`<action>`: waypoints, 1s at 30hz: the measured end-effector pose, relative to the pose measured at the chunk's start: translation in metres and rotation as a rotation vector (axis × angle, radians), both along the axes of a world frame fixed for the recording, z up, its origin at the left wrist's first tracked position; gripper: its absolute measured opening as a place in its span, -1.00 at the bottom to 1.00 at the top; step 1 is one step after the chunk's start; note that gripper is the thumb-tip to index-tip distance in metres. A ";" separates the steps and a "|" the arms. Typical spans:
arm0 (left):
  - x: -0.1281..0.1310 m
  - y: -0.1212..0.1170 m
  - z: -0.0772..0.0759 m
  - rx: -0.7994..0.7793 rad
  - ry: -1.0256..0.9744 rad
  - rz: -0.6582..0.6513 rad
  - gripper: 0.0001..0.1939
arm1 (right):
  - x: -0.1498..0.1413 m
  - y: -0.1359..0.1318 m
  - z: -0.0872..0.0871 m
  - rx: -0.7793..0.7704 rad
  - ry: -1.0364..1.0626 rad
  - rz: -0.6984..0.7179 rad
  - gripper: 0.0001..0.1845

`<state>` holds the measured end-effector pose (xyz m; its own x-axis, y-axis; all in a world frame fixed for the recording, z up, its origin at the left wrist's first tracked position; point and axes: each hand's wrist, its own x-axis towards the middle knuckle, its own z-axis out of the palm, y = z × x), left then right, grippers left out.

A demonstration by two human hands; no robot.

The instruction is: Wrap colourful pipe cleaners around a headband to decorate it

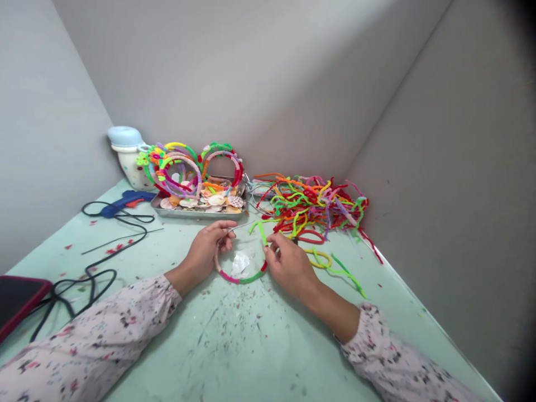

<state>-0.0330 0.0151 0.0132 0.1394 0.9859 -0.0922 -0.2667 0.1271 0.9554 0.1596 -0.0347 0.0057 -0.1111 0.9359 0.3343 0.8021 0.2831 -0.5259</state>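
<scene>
Between my hands is a curved headband (250,278), wrapped in pink, magenta, green and red fuzzy bands. My left hand (208,250) grips its left arm, where a bare thin end sticks out past the fingers. With fingers pinched, my right hand (288,262) holds the right side just above the red band. A bright green pipe cleaner (262,232) rises from those right fingertips, its end bent to the left. Whether it is wound on the band under the fingers is hidden. A crumpled clear-white piece (242,261) lies on the table inside the curve.
Behind my hands, a metal tray (199,213) holds shells and several finished headbands (221,162). A pipe cleaner heap (318,204) lies right of it. Leftward are a blue glue gun (121,204), black cord (94,273), white cup (133,162) and red-edged phone (20,304).
</scene>
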 end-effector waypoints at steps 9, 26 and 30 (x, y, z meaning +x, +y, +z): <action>0.000 0.000 0.000 -0.005 -0.001 -0.012 -0.71 | 0.031 -0.002 0.052 -0.236 -0.555 -0.020 -0.70; -0.003 0.000 0.000 0.002 -0.001 -0.021 -0.69 | 0.082 0.015 0.070 -0.631 -0.823 0.024 -0.79; -0.003 -0.001 0.000 0.007 -0.010 -0.031 -0.69 | 0.087 0.018 0.068 -0.575 -0.783 -0.007 -0.85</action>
